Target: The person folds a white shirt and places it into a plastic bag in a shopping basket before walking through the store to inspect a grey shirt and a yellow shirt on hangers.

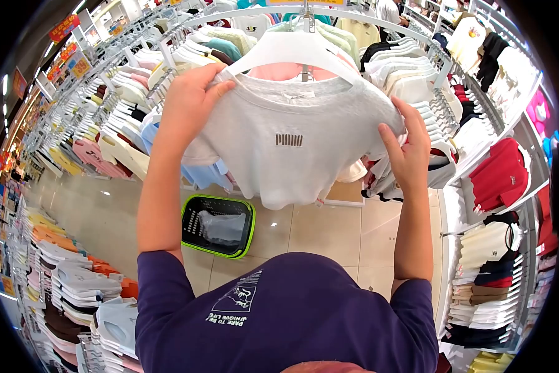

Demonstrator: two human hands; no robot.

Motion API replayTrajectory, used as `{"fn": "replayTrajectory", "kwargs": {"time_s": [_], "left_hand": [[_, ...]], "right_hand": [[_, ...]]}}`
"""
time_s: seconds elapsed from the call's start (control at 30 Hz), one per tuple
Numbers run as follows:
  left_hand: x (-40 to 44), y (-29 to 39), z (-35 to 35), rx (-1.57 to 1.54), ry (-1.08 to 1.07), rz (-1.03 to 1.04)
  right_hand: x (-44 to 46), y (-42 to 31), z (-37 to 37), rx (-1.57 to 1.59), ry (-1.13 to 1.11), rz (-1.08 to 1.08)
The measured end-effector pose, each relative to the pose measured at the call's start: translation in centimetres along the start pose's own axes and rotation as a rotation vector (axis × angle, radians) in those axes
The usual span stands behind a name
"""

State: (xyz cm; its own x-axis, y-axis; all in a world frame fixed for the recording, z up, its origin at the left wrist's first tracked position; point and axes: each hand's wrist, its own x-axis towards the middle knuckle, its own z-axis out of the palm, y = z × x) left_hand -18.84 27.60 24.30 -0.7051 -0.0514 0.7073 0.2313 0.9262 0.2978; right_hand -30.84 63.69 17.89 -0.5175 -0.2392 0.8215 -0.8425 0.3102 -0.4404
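A light grey T-shirt with a small dark print on its chest faces me on a white hanger. The hanger's hook is up by the rack's metal rail; whether it rests there I cannot tell. My left hand pinches the shirt's left shoulder near the hanger's end, thumb in front. At the opposite shoulder, my right hand grips the sleeve between thumb and fingers. The shirt's hem hangs loose below.
On the tiled floor stands a black basket with a green rim, holding a folded grey item. Crowded clothes racks surround me, with pink shirts at left and a red top at right. Another person stands far back.
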Motion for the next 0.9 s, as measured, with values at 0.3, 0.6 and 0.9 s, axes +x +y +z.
{"fn": "replayTrajectory", "kwargs": {"time_s": [0.3,0.6,0.9], "left_hand": [[-0.4,1.5,0.4,-0.015,-0.034,-0.02],[-7.5,-6.7,0.2,-0.665,0.321,-0.381],[-21.6,-6.2,12.4,-1.149,-0.24,-0.712]], "right_hand": [[2.6,-1.4,0.4,-0.108,-0.182,-0.031],[1.7,1.0,0.1,-0.083,-0.132,-0.033],[0.0,2.7,0.2,-0.023,-0.161,0.084]]}}
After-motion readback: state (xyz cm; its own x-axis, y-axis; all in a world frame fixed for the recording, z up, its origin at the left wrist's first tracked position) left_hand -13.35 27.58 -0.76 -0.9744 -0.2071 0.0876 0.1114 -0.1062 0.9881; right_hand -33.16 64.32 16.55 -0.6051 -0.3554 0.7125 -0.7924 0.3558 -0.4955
